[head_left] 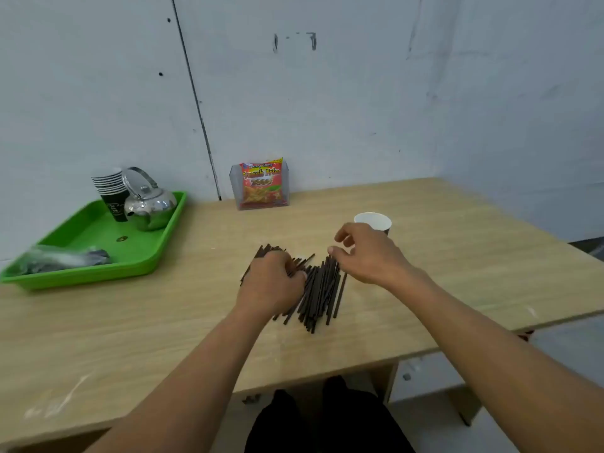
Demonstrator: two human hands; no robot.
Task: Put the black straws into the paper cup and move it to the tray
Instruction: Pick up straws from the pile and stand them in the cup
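Thin black straws (322, 289) lie heaped; left hand (273, 284) curled onto them; right hand (366, 256) spread above.

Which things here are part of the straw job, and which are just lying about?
For the job: black straws, paper cup, green tray.

Lying about: kettle, cup stack, snack packet, plastic bag.

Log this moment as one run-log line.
left hand: gathering black straws | right hand: open beside pile | paper cup: empty | tray: waiting
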